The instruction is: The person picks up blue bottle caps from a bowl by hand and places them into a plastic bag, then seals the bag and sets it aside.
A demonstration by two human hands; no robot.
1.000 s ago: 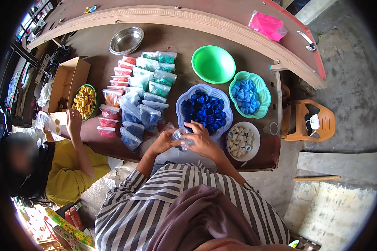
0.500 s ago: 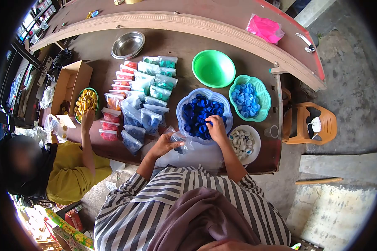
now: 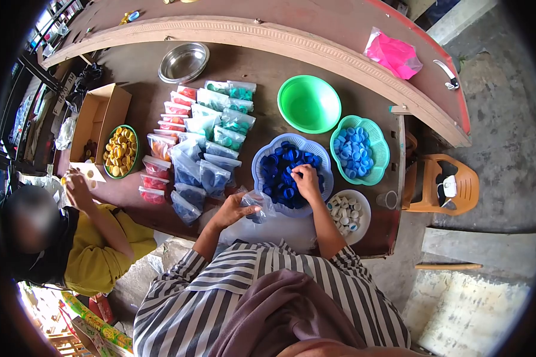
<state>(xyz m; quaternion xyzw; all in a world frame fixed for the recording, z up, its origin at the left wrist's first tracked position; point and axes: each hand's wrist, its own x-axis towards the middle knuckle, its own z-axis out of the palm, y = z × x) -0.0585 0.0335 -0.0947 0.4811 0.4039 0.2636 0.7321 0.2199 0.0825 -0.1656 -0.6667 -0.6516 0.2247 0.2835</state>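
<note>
My left hand (image 3: pixel 231 210) is closed on the edge of a clear plastic bag (image 3: pixel 258 206) with a few dark caps at its bottom. Just right of it stands a lavender scalloped basket (image 3: pixel 256 162) full of dark blue plastic caps (image 3: pixel 283 189). Over these caps my right hand (image 3: pixel 305 182) is closed, fingertips pinched together at the pile; whatever they hold is hidden. Nearby are a mint basket (image 3: pixel 383 156) of light blue caps (image 3: pixel 352 152) and a white bowl (image 3: pixel 366 223) of white caps (image 3: pixel 345 213).
Filled zip bags (image 3: pixel 205 140) lie in rows left of centre. Behind stand a green basin (image 3: pixel 309 104) and a metal bowl (image 3: pixel 183 62). At left, a person in yellow (image 3: pixel 98 253) sits by a cardboard box (image 3: pixel 110 113) and a bowl of gold caps (image 3: pixel 121 152).
The view has shifted slightly. My left hand still holds the bag and my right hand stays over the blue caps. The other person's hand has left the gold caps and drawn back toward their body.
</note>
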